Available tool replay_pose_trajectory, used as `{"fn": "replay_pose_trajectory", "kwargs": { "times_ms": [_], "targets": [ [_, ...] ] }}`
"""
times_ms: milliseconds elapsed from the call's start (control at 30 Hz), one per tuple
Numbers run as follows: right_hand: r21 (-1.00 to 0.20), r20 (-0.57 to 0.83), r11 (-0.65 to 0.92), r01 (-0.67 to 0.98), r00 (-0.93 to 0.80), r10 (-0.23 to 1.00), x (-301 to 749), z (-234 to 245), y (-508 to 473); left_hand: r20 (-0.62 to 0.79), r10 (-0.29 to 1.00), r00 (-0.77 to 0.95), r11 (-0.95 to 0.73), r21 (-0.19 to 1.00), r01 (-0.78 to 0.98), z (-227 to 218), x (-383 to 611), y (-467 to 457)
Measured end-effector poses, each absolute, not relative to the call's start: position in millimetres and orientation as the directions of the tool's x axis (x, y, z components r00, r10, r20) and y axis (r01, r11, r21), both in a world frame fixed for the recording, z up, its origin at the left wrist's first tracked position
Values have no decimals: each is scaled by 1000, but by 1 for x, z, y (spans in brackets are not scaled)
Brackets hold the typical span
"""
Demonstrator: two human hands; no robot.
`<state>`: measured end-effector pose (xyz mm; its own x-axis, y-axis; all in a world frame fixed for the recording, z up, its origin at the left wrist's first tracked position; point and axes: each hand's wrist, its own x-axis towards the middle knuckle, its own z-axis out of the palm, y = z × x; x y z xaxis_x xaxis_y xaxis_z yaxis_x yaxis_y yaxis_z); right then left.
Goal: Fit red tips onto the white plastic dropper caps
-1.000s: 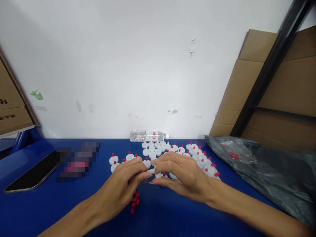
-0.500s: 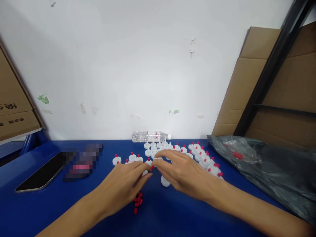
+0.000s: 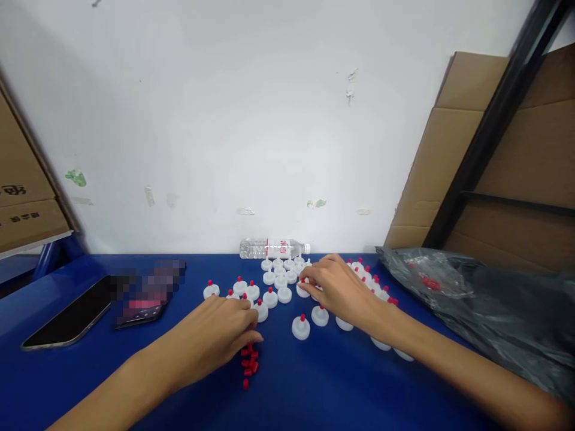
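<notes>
Several white round caps with red tips stand on the blue table. My right hand reaches into the group, its fingertips pinched on a white cap at the group's middle. My left hand lies low on the table, fingers curled down over a small pile of loose red plugs; whether it holds one I cannot make out. One capped piece stands alone in front of the group.
A clear water bottle lies against the white wall. A dark phone and a blurred item lie at the left. A grey plastic bag covers the right side, with cardboard and a black frame behind.
My hands, joined at the middle before, have parted. The right hand moved forward into the caps; the left dropped back to the red plugs. A capped piece now stands alone in front.
</notes>
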<state>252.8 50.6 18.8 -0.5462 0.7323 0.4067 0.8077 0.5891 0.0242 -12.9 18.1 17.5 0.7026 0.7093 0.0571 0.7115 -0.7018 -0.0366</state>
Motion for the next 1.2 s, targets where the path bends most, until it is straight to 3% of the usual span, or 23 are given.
{"fn": "replay_pose_trajectory", "kwargs": {
  "times_ms": [367, 500, 767, 1200],
  "targets": [
    [-31, 409, 595, 803, -533, 741, 250, 14, 48, 61, 699, 712, -715, 28, 699, 9, -13, 19],
    [-44, 406, 690, 722, -618, 673, 247, 19, 40, 90, 706, 702, -707, 42, 706, 15, -17, 20],
    [-39, 233, 761, 648, -735, 637, 246, 11, 34, 18, 725, 688, -688, 66, 723, 21, -22, 20],
    [-106, 161, 750, 652, -733, 660, 248, 7, 35, -33, 704, 709, -709, 22, 705, 18, -21, 24]
  ]
}}
